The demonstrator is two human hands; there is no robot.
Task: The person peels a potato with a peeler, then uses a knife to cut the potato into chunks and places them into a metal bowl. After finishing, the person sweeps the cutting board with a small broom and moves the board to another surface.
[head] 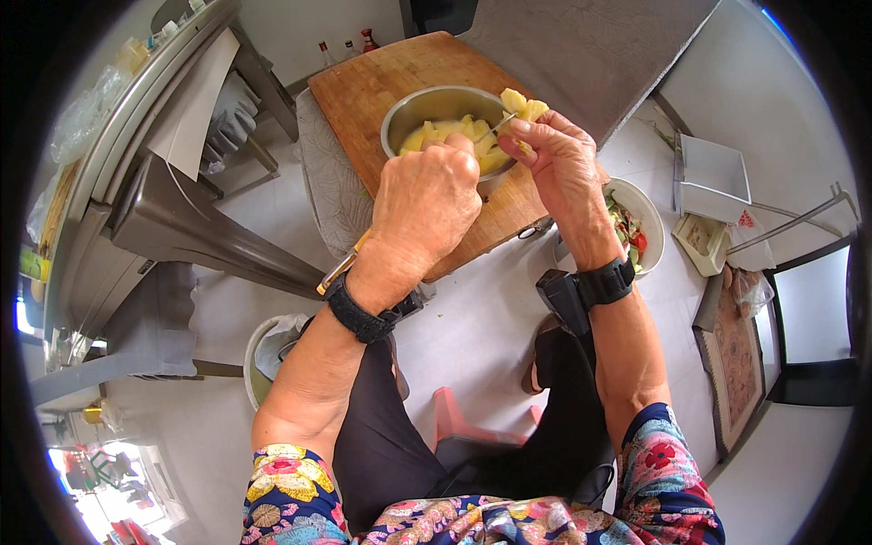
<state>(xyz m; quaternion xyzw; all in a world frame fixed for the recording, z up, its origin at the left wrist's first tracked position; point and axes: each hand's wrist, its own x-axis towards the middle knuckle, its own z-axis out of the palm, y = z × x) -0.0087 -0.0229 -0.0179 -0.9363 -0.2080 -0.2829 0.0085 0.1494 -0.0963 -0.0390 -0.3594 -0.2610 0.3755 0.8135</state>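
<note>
My left hand point(429, 197) is closed in a fist over the near side of a steel bowl point(398, 112). From its fingers a thin metal blade point(496, 128), apparently a knife, reaches towards my right hand point(562, 146). Yellow cut pieces point(523, 103), fruit or vegetable, are pinched in the right fingers above the bowl's right rim. More pale yellow pieces point(466, 128) lie in the bowl, with cloudy liquid around them. The bowl stands on a wooden board point(368, 85). A slim orange-yellow thing point(344, 266) shows beside my left wrist; whether it joins the blade I cannot tell.
A white bucket point(654, 235) with leafy scraps and something red stands right of the board. At lower left is another bin point(257, 364) with a pale bag. A brown table leg point(225, 225) slants in from the left. Bottles point(368, 41) stand behind the board.
</note>
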